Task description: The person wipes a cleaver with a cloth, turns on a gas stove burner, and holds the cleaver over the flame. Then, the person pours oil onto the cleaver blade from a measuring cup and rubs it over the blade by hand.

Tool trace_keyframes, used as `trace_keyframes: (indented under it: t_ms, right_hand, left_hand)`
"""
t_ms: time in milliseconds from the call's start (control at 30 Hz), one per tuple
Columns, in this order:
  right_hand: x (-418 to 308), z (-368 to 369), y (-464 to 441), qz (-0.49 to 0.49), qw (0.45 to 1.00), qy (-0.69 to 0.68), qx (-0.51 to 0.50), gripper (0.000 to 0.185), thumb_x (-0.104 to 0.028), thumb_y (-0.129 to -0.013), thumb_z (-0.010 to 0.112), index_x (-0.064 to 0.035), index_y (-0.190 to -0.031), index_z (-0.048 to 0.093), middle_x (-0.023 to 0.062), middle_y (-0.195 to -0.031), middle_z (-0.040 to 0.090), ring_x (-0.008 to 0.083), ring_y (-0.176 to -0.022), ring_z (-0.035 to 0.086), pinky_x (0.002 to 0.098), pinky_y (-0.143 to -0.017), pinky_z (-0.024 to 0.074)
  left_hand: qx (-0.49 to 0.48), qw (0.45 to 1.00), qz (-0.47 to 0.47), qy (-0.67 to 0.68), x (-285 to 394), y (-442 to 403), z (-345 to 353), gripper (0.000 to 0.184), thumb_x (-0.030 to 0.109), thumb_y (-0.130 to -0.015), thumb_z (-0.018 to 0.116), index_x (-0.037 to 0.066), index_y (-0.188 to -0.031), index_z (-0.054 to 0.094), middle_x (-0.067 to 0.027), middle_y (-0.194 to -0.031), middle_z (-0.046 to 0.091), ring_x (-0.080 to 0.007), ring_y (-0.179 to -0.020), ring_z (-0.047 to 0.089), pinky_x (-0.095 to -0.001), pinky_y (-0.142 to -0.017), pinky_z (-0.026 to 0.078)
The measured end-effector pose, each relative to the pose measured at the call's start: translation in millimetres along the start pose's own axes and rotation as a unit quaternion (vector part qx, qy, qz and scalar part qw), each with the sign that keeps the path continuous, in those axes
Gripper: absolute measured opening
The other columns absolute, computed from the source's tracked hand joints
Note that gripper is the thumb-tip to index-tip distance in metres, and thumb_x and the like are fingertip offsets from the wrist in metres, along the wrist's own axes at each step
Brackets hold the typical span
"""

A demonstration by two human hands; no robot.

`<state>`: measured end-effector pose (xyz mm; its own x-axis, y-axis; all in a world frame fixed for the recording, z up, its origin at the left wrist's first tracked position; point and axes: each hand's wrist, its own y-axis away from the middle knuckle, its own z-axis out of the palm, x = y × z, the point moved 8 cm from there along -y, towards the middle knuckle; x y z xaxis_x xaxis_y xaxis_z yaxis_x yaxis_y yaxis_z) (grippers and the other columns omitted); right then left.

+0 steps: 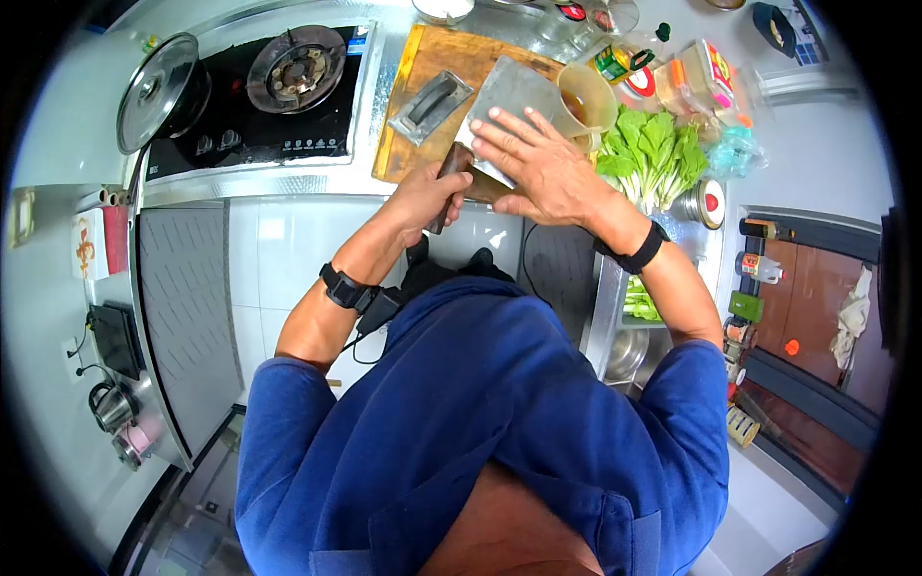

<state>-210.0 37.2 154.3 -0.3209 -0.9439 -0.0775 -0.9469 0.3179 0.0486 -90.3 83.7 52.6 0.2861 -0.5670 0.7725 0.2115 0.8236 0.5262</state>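
Observation:
A wide grey metal blade [519, 91] lies over the wooden cutting board [405, 82]. My left hand [425, 197] is wrapped round a dark brown wooden handle [455, 165] at the board's front edge. Fingers spread, my right hand [543, 165] rests flat on the near part of the blade, its thumb by the handle. How handle and blade join is partly hidden by my hands. Left of the blade, a grey metal tool with a raised grip [431, 106] sits on the board. A translucent jug [588, 99] with brown liquid stands just right of the blade.
Leafy greens [651, 154] lie right of the jug, beside a jar with a red-and-white lid [706, 204]. Behind them stand an oil bottle [624, 60] and food containers [696, 77]. At left are the gas burner [296, 72] and a lidded pan [165, 91].

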Motion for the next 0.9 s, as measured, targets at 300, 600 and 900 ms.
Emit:
trace_keyframes:
  t_ms: [300, 600, 900]
  right_hand:
    - [27, 7, 1, 0.086, 0.995, 0.026, 0.051, 0.080, -0.057, -0.092, 0.058, -0.0042, -0.150, 0.042, 0.0108, -0.160, 0.035, 0.0282, -0.151, 0.027, 0.0508, -0.123, 0.0196]
    - [20, 2, 12, 0.109, 0.991, 0.013, 0.072, 0.079, -0.052, -0.091, 0.063, -0.0047, -0.150, 0.041, 0.0111, -0.159, 0.037, 0.0293, -0.150, 0.028, 0.0508, -0.122, 0.0210]
    - [4, 4, -5, 0.181, 0.974, 0.025, 0.136, 0.079, -0.048, -0.090, 0.065, -0.0019, -0.149, 0.041, 0.0138, -0.158, 0.036, 0.0319, -0.150, 0.027, 0.0520, -0.121, 0.0225]
  left_hand:
    - [-0.001, 1.000, 0.020, 0.019, 13, -34, 5, 0.013, 0.020, -0.096, 0.063, 0.008, -0.097, 0.057, 0.0007, -0.070, 0.056, -0.0095, -0.056, 0.054, -0.0262, -0.049, 0.044]
    - [0.026, 0.999, 0.022, 0.025, 28, -40, 2, 0.010, 0.020, -0.098, 0.061, 0.012, -0.096, 0.056, 0.0040, -0.069, 0.056, -0.0073, -0.054, 0.053, -0.0232, -0.049, 0.045]
    - [0.033, 0.997, 0.056, 0.028, 40, -33, -14, 0.014, 0.020, -0.098, 0.062, 0.007, -0.102, 0.057, 0.0012, -0.071, 0.056, -0.0095, -0.057, 0.054, -0.0257, -0.051, 0.045]
